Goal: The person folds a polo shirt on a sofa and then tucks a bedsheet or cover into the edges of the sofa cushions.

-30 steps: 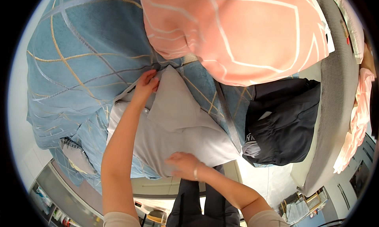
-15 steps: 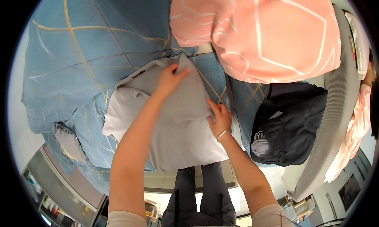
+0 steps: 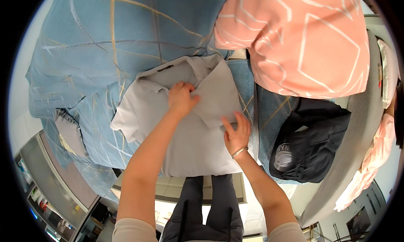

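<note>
A light grey collared shirt (image 3: 189,145) lies spread front up on the bed, its neck opening pointing away from me. My left hand (image 3: 182,101) is at the neckline, fingers curled onto the front fabric just below the collar. The collar flap on the right (image 3: 216,92) is folded over toward the chest. Over the shirt's right side, my right hand (image 3: 237,134) has its fingers spread, their tips slightly blurred; a bracelet (image 3: 240,152) circles that wrist. The shirt's right sleeve is not clearly visible.
Blue bedding (image 3: 92,61) with crossing lines lies beneath and to the left. A pink patterned pillow (image 3: 303,44) sits at far right, above a black garment (image 3: 311,145). The grey padded bed edge (image 3: 357,128) rises beyond it. A small grey folded cloth (image 3: 69,132) lies left.
My left hand has come down from the upper collar to the front below it, and the neck opening now shows wider. My right hand has lifted its fingers and spread them.
</note>
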A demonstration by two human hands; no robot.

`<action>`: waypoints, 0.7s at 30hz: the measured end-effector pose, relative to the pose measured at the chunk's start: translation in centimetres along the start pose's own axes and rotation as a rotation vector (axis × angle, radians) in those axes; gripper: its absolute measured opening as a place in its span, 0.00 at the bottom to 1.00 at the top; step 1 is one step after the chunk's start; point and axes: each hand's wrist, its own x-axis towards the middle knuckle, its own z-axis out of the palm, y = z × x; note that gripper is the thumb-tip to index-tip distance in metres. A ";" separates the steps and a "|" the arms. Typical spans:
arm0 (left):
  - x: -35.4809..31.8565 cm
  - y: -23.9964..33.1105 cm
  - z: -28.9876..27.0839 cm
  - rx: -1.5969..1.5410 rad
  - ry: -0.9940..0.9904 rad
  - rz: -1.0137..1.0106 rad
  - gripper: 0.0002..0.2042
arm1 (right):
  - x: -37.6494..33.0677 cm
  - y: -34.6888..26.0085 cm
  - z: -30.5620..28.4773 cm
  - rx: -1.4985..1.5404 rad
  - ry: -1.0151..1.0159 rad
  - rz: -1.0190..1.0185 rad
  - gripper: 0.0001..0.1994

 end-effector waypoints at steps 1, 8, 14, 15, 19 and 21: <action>-0.1 -0.5 0.1 -0.016 0.047 0.017 0.17 | 0.3 -0.7 0.4 -0.023 -0.027 -0.051 0.31; -3.8 -1.6 -2.2 -0.457 -0.097 -0.347 0.13 | 1.1 -1.6 3.7 -0.012 -0.260 -0.163 0.13; -14.3 -11.7 -2.4 -0.496 0.391 -0.484 0.17 | -0.9 -8.5 1.5 0.041 -0.325 -0.181 0.19; -16.6 -14.6 -2.3 -0.434 0.476 -0.520 0.17 | -1.2 -9.3 1.4 0.043 -0.340 -0.192 0.22; -28.1 -25.8 -0.9 -0.529 0.599 -0.967 0.18 | -1.9 -14.2 3.9 0.189 -0.341 -0.232 0.19; -32.2 -29.0 0.1 -0.807 0.368 -1.295 0.20 | -1.4 -17.4 6.2 0.265 -0.363 -0.283 0.17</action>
